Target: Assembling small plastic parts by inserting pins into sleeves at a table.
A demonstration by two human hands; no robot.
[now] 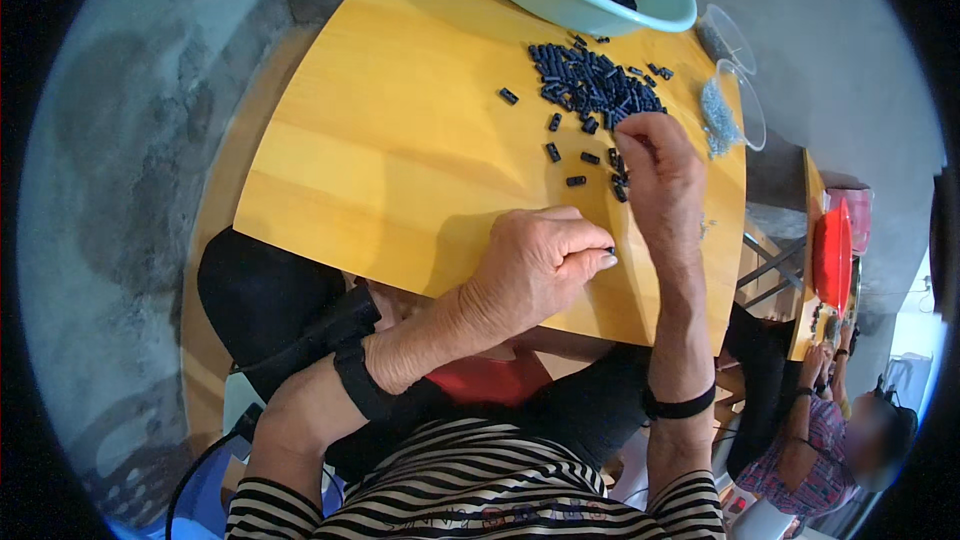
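From where I stand, taking the seated person as the clock's centre and twelve as straight ahead, the striped top (470,480) is nearest, with a dark band on each wrist. At twelve, the left hand (540,260) is above the near part of the yellow table (360,140), thumb and forefinger pinched on a small black piece (610,251), mostly hidden by the fingertips. Farther out, toward one, the right hand (665,170) is curled, fingertips drawn in; I can't tell whether they grip anything. Loose black pieces (576,181) lie just beside it, on its ten o'clock side. Beyond them, between twelve and one, is a heap of black pieces (590,80), and past that a pale green basin (560,15) full of similar ones. At one, two clear containers (757,105) with small greyish bits (717,115) stand by the table's edge. Off at two, a red basin (832,255) rests on another table (810,200); at three, another person (805,450) sits with both hands near that table's end.
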